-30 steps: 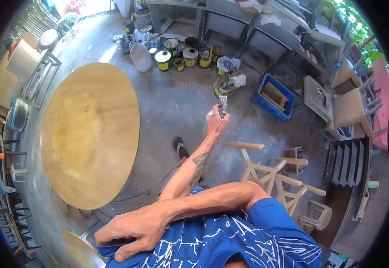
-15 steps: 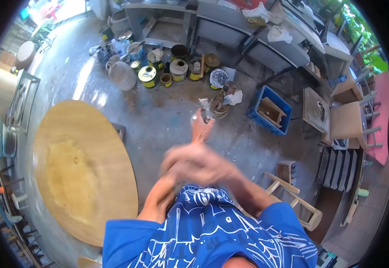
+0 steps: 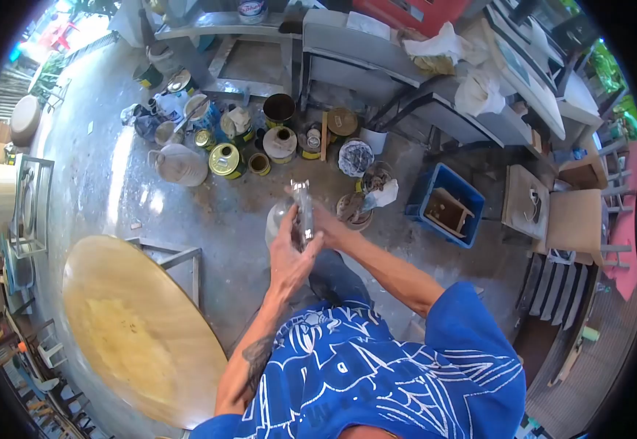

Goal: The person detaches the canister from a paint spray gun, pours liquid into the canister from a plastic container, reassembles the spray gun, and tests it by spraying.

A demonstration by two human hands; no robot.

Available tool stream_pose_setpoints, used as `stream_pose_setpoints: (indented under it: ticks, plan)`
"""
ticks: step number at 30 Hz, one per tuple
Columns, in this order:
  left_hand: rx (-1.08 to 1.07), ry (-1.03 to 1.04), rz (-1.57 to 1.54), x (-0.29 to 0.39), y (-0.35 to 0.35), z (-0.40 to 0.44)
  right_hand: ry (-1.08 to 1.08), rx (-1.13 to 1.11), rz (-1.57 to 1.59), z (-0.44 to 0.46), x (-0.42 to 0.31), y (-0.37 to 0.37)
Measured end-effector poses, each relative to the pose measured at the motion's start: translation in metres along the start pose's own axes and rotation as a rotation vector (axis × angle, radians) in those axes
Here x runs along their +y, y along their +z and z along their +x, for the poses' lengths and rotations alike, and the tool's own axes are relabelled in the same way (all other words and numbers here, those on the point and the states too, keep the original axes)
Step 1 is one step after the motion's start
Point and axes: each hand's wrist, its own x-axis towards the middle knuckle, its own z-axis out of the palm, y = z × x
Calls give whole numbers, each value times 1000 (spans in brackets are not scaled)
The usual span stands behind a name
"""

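In front of my body, above the concrete floor, is a shiny silver spray gun (image 3: 303, 208) with a pale, see-through cup (image 3: 274, 225) at its left. My left hand (image 3: 291, 252) wraps around it from the left, thumb across the near side. From the right, my right hand (image 3: 330, 228) closes on the same gun; its fingertips are partly hidden behind the metal. Left of my arms lies a round wooden tabletop (image 3: 187, 329) with a yellowish patch in its middle.
Several paint cans (image 3: 225, 160) and a dusty jug (image 3: 181, 165) stand ahead on the floor. A blue crate (image 3: 446, 205) with wooden pieces sits to the right. Grey furniture frames (image 3: 362, 73) line the back. A metal frame (image 3: 179, 257) shows beside the tabletop.
My right hand has moved from over my left forearm onto the spray gun. The left hand has drawn the gun closer and slightly left. The view has shifted, with the tabletop lower.
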Motion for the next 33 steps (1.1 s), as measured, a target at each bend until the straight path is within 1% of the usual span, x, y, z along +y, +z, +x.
stream_pose_setpoints:
  ticks: [1, 3, 5, 6, 7, 9, 10, 12, 15, 16, 19, 20, 23, 24, 25, 26, 29, 32, 33]
  plan:
    - [-8, -5, 23, 8, 0, 14, 80, 23, 286, 14, -9, -3]
    - [-8, -26, 59, 27, -5, 26, 117, 16, 197, 35, -7, -11]
    - [-19, -41, 42, 35, -6, 38, 290, 105, 468, 51, -23, -13]
    - [-29, -48, 40, 37, -8, 44, 280, 116, 470, 57, -25, -14]
    - [-61, 38, 116, 38, -13, 49, 271, 128, 471, 62, -27, -15]
    - [-126, 204, 270, 32, -32, 52, 90, 74, 227, 63, -16, -20]
    - [22, 185, 184, 20, -44, 56, 77, 57, 156, 65, -20, -25]
    - [305, 130, 6, -25, -61, 56, 62, 27, 14, 64, -32, -36]
    - [304, -336, -545, -111, -55, 72, 91, -16, -167, 60, -72, -48]
    - [205, -300, -779, -140, -46, 72, 99, -21, -205, 61, -83, -48]
    - [144, -213, -1262, -131, -28, 88, 97, -8, -318, 75, -94, -42]
    - [155, -231, -1355, -128, -22, 96, 89, 0, -360, 83, -92, -39]
    - [139, -219, -1470, -155, -13, 110, 35, 43, -482, 106, -59, -36]
    - [152, -254, -1452, -165, -11, 115, -11, 52, -503, 111, -37, -36]
    - [165, -290, -1430, -173, -11, 124, -65, 46, -490, 112, -16, -38]
    - [175, -321, -1407, -183, -11, 131, -213, 63, -426, 115, 13, -38]
    - [139, -380, -1329, -219, -9, 144, -164, -80, -471, 120, 45, -45]
    - [179, -623, -1345, -248, -5, 147, -120, -294, -509, 134, 49, -46]
    - [151, -590, -1445, -257, -6, 148, -130, -321, -510, 139, 54, -45]
